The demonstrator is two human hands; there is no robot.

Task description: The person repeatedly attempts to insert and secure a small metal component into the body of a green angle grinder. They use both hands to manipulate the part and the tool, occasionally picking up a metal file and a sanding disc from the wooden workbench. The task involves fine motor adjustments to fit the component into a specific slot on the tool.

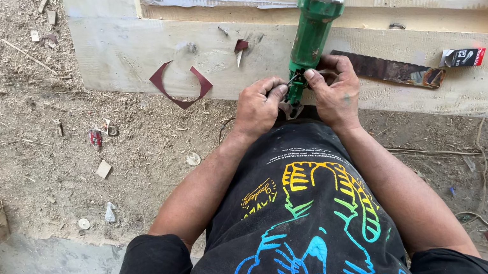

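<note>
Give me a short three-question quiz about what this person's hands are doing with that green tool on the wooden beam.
1. True or false: both hands meet at the near end of the green power tool.
2. Which lies on the beam left of the tool? A) a curved dark red scrap B) a blue bucket C) a coiled hose
3. What long dark thing lies on the wooden beam just beyond the right hand?

Key
1. True: the left hand and the right hand both work at the tool's near end.
2. A: the dark red scrap.
3. A rusty flat metal strip.
</note>
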